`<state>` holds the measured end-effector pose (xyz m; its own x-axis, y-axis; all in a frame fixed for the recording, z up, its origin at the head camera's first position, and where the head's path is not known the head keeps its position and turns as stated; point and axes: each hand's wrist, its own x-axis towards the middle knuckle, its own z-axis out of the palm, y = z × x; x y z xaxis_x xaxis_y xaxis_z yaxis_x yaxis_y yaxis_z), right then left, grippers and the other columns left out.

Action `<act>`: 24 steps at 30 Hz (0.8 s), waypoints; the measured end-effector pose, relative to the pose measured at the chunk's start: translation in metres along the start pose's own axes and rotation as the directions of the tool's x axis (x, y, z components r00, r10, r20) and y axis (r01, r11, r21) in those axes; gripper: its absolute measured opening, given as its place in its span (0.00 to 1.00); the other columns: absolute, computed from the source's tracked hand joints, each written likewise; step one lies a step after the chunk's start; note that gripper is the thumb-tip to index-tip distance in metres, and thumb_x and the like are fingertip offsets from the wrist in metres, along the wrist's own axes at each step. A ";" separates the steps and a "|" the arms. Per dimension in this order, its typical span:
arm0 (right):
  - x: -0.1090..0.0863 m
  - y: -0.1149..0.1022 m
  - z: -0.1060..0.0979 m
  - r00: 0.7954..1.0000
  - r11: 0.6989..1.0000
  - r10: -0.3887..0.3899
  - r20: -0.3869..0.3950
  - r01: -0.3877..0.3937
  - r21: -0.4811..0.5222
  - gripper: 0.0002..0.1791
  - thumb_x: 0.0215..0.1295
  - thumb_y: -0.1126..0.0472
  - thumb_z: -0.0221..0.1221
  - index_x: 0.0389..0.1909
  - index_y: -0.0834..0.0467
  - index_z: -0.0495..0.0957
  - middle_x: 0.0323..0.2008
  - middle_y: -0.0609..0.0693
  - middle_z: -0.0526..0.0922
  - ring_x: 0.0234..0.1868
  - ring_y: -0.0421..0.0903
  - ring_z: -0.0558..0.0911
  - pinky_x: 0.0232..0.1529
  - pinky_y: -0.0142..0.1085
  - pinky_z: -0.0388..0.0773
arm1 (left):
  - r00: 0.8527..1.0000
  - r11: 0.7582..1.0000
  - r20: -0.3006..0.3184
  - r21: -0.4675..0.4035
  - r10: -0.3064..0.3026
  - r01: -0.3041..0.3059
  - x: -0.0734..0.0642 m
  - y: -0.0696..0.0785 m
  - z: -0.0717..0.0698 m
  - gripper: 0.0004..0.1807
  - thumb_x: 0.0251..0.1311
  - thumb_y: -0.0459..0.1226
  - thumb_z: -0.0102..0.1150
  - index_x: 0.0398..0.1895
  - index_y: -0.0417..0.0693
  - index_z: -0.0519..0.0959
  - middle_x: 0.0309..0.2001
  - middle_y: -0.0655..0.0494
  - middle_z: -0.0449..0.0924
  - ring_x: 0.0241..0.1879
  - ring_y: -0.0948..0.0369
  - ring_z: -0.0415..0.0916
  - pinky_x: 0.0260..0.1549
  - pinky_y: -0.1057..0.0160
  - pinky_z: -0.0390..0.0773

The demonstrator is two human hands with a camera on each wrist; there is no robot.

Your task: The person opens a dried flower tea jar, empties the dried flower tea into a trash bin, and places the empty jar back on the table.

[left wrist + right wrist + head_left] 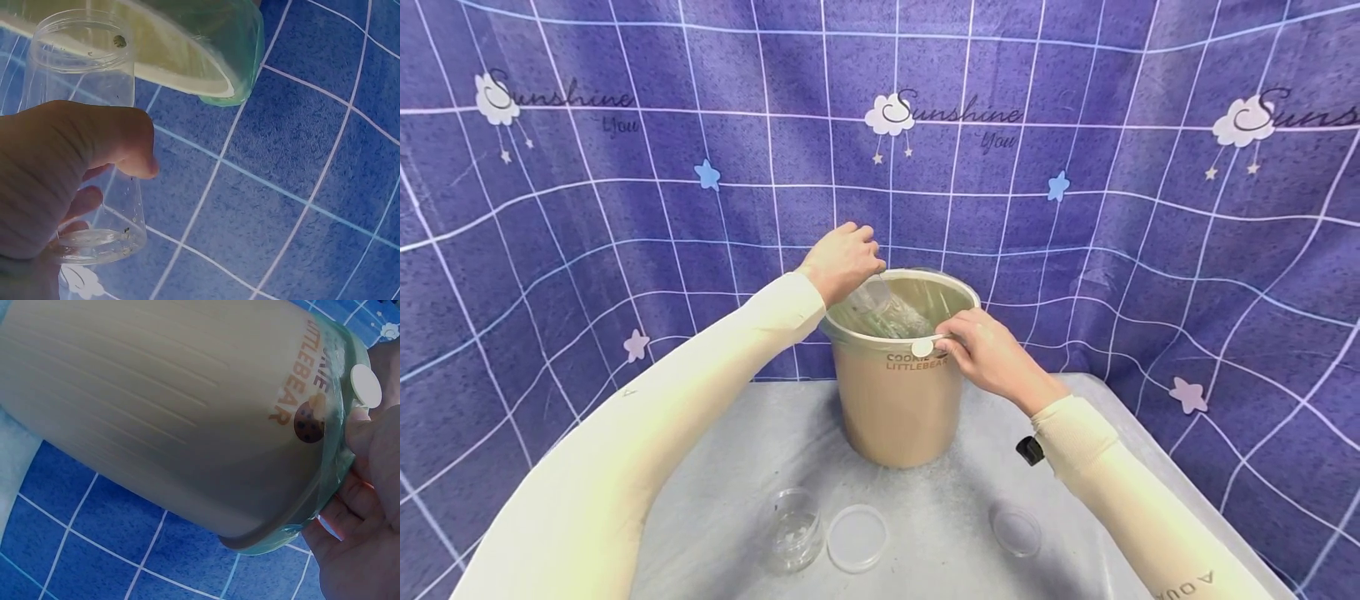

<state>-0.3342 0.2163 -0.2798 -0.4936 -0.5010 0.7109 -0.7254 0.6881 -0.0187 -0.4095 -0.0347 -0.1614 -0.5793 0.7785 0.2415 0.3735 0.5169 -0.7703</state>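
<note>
My left hand [844, 260] grips a clear plastic jar [115, 206], its mouth tilted down over the bin's opening. A few dark specks cling inside the jar, one larger bit near its rim. Under it stands a beige trash bin [898, 408] with "COOKIE LITTLEBEAR" lettering, lined with a thin green bag [340, 434] folded over the rim. At the bin's near right edge, my right hand [988, 350] holds the rim, next to a round white tab [365, 386].
In front of the bin, another clear jar [795, 533] stands on the grey tabletop [722, 467]. A round translucent lid [857, 538] lies beside it, and a second lid [1017, 530] lies farther right. A blue gridded curtain [790, 158] hangs behind.
</note>
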 end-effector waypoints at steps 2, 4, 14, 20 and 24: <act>0.000 0.000 0.000 1.000 1.000 -0.001 -0.001 0.001 -0.003 0.05 0.67 0.62 0.67 0.39 0.59 0.85 0.37 0.51 0.86 0.44 0.52 0.81 0.52 0.47 0.76 | 1.000 1.000 0.008 0.021 0.019 -0.020 0.001 0.003 -0.001 0.17 0.62 0.35 0.65 0.52 0.62 0.87 0.49 0.56 0.87 0.53 0.52 0.74 0.53 0.55 0.73; 0.000 0.000 0.001 1.000 1.000 0.002 -0.002 -0.002 -0.006 0.05 0.67 0.62 0.67 0.39 0.59 0.85 0.37 0.51 0.86 0.44 0.52 0.81 0.52 0.46 0.76 | 0.999 0.999 0.009 0.038 0.038 -0.038 0.001 0.006 -0.002 0.16 0.61 0.36 0.65 0.50 0.63 0.88 0.48 0.57 0.87 0.52 0.52 0.75 0.52 0.55 0.73; -0.001 -0.001 0.001 1.000 1.000 0.002 -0.011 -0.002 -0.003 0.05 0.67 0.61 0.67 0.39 0.59 0.85 0.36 0.50 0.85 0.43 0.51 0.81 0.50 0.46 0.76 | 0.996 0.993 0.033 0.085 0.078 -0.080 0.008 0.014 -0.005 0.13 0.62 0.38 0.64 0.46 0.66 0.89 0.47 0.60 0.87 0.50 0.54 0.73 0.51 0.57 0.72; -0.001 0.001 0.001 1.000 1.000 0.000 -0.010 0.000 -0.006 0.05 0.68 0.61 0.67 0.39 0.59 0.85 0.36 0.50 0.85 0.43 0.51 0.80 0.50 0.45 0.76 | 0.995 0.993 0.053 0.075 0.085 -0.089 0.012 0.016 -0.008 0.16 0.61 0.37 0.66 0.49 0.67 0.88 0.49 0.60 0.87 0.52 0.54 0.74 0.52 0.57 0.72; -0.001 0.002 0.001 1.000 1.000 -0.006 -0.009 0.006 -0.007 0.05 0.68 0.62 0.66 0.39 0.59 0.85 0.37 0.51 0.85 0.44 0.51 0.80 0.51 0.45 0.76 | 0.996 0.996 0.057 0.057 0.063 -0.066 0.012 0.017 -0.008 0.16 0.60 0.36 0.67 0.50 0.65 0.88 0.50 0.58 0.87 0.53 0.53 0.74 0.52 0.57 0.73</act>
<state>-0.3354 0.2181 -0.2814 -0.4849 -0.5007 0.7171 -0.7248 0.6889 -0.0091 -0.4048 -0.0137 -0.1667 -0.5950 0.7880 0.1586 0.3691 0.4431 -0.8170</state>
